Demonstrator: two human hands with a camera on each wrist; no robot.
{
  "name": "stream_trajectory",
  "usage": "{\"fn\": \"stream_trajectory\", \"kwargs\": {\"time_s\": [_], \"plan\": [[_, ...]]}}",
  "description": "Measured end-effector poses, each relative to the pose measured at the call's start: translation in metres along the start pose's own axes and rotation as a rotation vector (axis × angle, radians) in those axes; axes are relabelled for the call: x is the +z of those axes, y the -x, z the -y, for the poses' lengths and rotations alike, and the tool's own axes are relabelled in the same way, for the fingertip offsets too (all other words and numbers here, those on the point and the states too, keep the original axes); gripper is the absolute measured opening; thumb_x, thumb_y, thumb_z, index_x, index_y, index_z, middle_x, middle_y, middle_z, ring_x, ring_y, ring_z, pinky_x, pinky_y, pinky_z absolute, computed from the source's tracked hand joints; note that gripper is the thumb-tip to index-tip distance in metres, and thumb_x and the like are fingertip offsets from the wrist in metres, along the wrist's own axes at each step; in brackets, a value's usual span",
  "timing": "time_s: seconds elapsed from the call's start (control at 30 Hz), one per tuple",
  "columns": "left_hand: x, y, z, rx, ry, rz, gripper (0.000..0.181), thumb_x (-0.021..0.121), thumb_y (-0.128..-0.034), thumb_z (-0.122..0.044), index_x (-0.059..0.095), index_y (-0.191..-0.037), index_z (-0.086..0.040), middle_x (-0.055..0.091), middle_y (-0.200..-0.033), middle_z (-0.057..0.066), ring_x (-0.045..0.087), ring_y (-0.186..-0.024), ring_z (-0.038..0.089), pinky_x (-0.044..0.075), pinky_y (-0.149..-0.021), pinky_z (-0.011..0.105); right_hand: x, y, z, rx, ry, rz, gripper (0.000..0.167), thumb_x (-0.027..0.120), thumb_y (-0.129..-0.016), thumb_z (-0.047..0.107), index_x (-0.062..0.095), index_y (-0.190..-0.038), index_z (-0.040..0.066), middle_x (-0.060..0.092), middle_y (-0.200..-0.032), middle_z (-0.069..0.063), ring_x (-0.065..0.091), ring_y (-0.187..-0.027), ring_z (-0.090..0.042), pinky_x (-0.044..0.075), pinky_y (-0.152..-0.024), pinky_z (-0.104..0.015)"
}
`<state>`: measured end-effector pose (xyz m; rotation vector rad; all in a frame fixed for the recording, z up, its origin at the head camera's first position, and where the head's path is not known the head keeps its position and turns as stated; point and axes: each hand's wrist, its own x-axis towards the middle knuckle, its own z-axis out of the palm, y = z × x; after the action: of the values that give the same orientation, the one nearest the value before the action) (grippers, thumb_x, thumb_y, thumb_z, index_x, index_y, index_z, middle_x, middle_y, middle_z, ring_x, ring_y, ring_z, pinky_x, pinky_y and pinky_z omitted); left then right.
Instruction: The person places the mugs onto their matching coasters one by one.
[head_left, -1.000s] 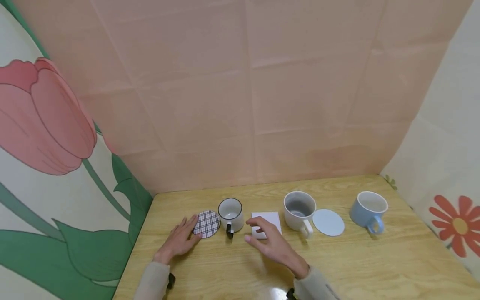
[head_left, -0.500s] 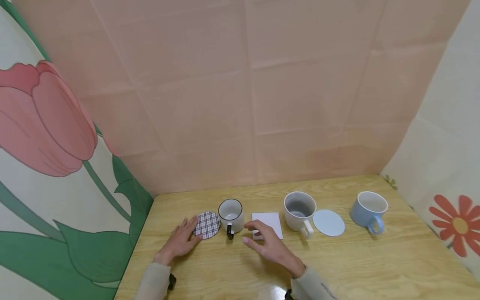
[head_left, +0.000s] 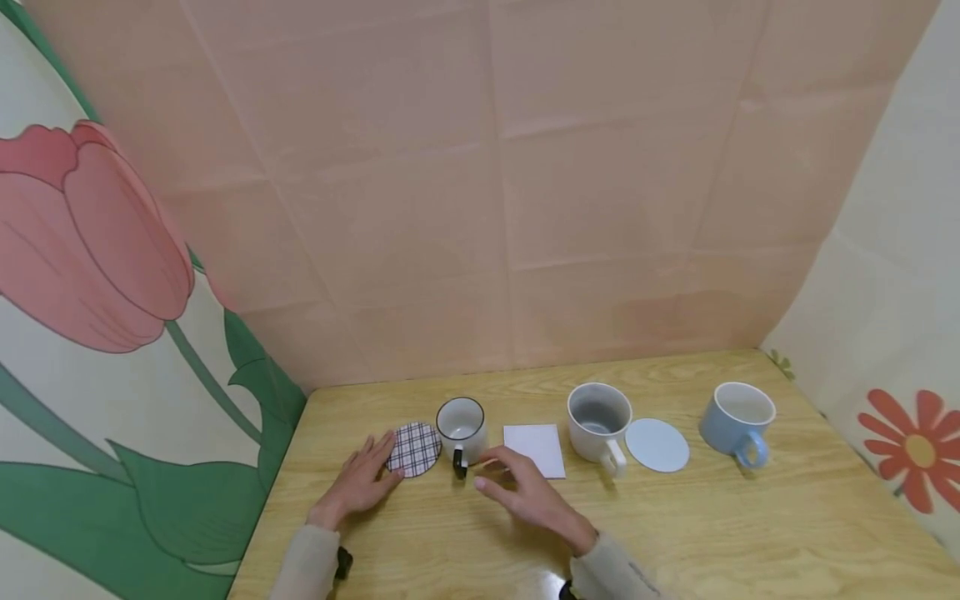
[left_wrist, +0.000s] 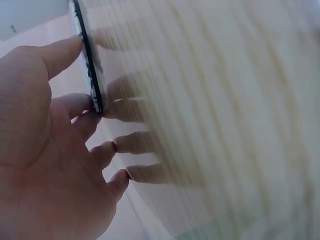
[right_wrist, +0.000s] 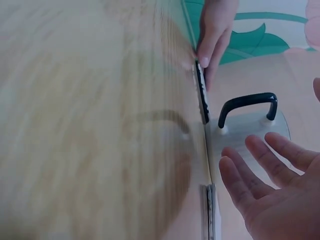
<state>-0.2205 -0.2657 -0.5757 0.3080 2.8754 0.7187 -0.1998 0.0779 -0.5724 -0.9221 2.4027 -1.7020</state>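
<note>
At ten o'clock from the nearer right hand (head_left: 528, 493), which is empty and loosely spread, stands the black-handled mug (head_left: 461, 429), handle (head_left: 459, 462) toward six, while the outspread left hand (head_left: 358, 483) touches the plaid coaster (head_left: 417, 450).

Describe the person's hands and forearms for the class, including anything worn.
The left hand and right hand are ungloved. The left sleeve and right sleeve are pale beige-grey; the right bears a faint dark marking. A small black object, unidentifiable, shows by each wrist.

Left hand (head_left: 356, 483) palm down, thumb spread from 4 extended fingers; right hand (head_left: 528, 493) loosely curved, thumb apart
</note>
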Motion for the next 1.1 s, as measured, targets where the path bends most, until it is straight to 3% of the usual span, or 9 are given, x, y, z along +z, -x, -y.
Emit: {"fn": "stream_trajectory", "kwargs": {"time_s": [0.23, 0.5, 0.77, 1.1], "plan": [[-0.001, 0.0, -0.001, -0.019, 0.044, 0.007, 0.074, 0.06, -0.1087, -0.04, 0.029, -0.169, -0.008, 0.024, -0.177, 0.013, 0.011, -0.164, 0.048, 0.007, -0.131, 0.07, 0.007, -0.004, 0.001, 0.028, -0.039, 0.035, 0.048, 0.065, -0.107, 0.031, 0.06, -0.139, -0.005, 0.066, -0.136, -0.026, 0.069, -0.119, -0.046, 0.059, -0.101, -0.06], [-0.001, 0.0, -0.001, 0.002, 0.077, -0.005, 0.075, 0.06, -0.1081, -0.038, 0.03, -0.168, -0.005, 0.025, -0.176, 0.018, 0.012, -0.162, 0.052, 0.007, -0.129, 0.074, 0.015, -0.011, 0.0, 0.045, -0.02, 0.016, 0.042, 0.065, -0.108, 0.03, 0.064, -0.136, -0.002, 0.07, -0.134, -0.02, 0.073, -0.114, -0.035, 0.061, -0.096, -0.034], [-0.003, -0.001, -0.003, -0.034, 0.067, 0.037, 0.075, 0.059, -0.1093, -0.039, 0.027, -0.17, -0.01, 0.022, -0.178, 0.012, 0.008, -0.165, 0.046, 0.005, -0.132, 0.069, 0.022, -0.014, -0.001, 0.1, -0.036, 0.024, 0.043, 0.065, -0.108, 0.034, 0.066, -0.136, 0.001, 0.069, -0.137, -0.019, 0.073, -0.119, -0.037, 0.06, -0.102, -0.037], [-0.005, 0.002, -0.005, -0.025, 0.078, 0.03, 0.074, 0.06, -0.1091, -0.038, 0.028, -0.169, -0.008, 0.022, -0.178, 0.013, 0.008, -0.164, 0.047, 0.005, -0.132, 0.07, 0.028, -0.02, 0.001, 0.12, -0.039, 0.061, 0.044, 0.061, -0.11, 0.033, 0.065, -0.137, -0.001, 0.07, -0.137, -0.019, 0.072, -0.12, -0.035, 0.06, -0.103, -0.039]]}}
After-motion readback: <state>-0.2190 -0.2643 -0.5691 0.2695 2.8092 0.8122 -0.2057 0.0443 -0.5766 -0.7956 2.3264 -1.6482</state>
